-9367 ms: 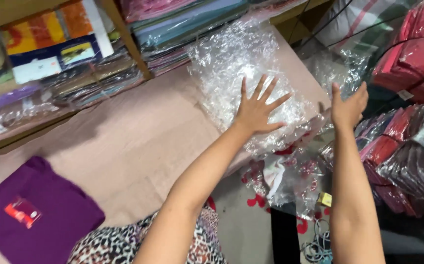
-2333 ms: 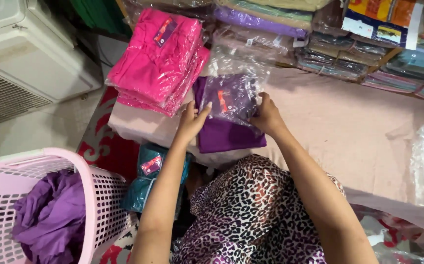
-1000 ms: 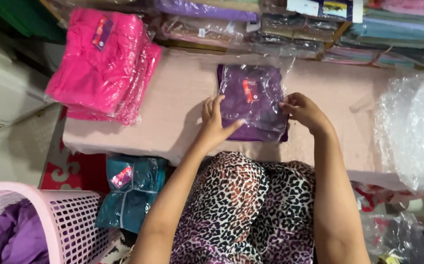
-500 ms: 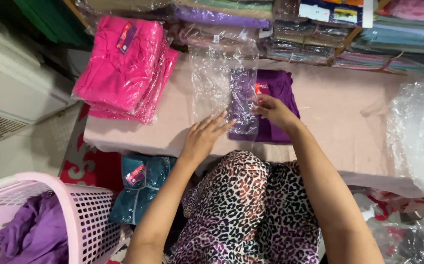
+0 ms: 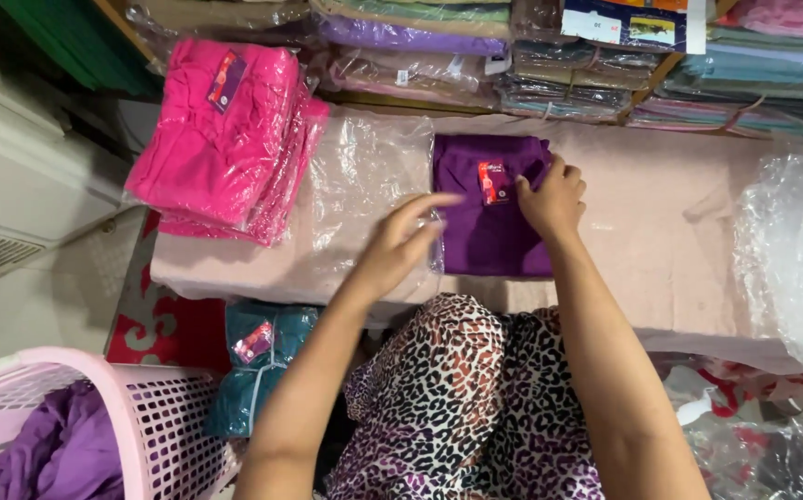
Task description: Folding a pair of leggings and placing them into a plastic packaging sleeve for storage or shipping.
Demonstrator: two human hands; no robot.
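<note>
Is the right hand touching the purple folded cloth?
Touching. The head view shows the right hand resting on the purple folded cloth, fingers beside its red tag.

Pink basket (image 5: pixel 142 417) cropped at bottom-left edge

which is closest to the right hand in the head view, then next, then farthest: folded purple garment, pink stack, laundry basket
1. Folded purple garment: directly under the right hand, which touches it on the table.
2. Pink stack: bagged garments at the table's far left end.
3. Laundry basket: pink, on the floor at lower left, past the left hand.
</note>
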